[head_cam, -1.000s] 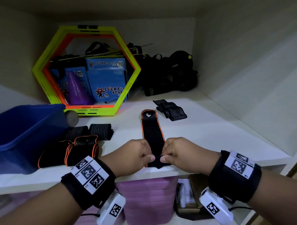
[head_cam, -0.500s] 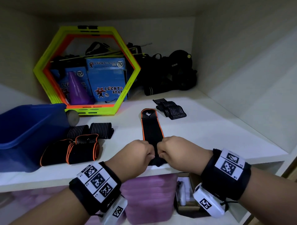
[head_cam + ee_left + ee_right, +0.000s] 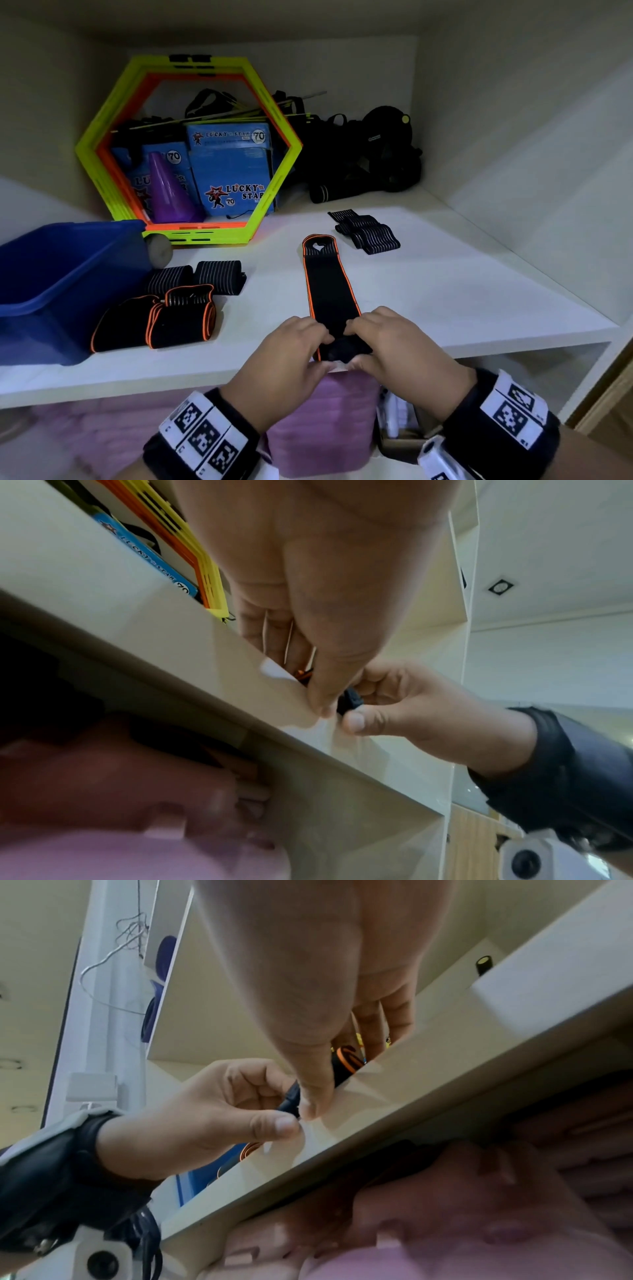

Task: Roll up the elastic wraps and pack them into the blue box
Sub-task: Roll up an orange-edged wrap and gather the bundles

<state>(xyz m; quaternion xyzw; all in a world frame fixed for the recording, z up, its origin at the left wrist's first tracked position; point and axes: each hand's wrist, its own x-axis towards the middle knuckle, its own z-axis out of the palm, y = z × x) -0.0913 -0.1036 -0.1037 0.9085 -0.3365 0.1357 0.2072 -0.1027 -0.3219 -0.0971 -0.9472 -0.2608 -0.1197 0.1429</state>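
So it's all sitting on a white shelf (image 3: 445, 294), with a blue box (image 3: 65, 274) parked at the far left edge and a big neon green and orange hexagon frame (image 3: 113, 113) leaning against the back wall, blue Lucky Star packs (image 3: 233, 168) and a purple cone (image 3: 168, 192) showing through it. Heap of black straps and gear (image 3: 370, 157) in the back right corner. Just beside the box there are two rolled wraps with orange trim (image 3: 157, 322), and behind those two rolled striped wraps (image 3: 202, 279), none of them in the box. Another bunch of striped wraps (image 3: 368, 231) lies loose further back on the right. The one being worked on is the black orange-edged wrap (image 3: 329, 287), laid out flat lengthwise down the middle of the shelf, its near end at the front edge curled into a small roll. The left hand (image 3: 291, 356) and right hand (image 3: 394, 346) are both on that rolled end, side by side, each pinching it between thumb and curled fingers. Wrist views show the thumbs right at the shelf lip. Something pink (image 3: 322, 421) sits on the level below, too blurry to say what.
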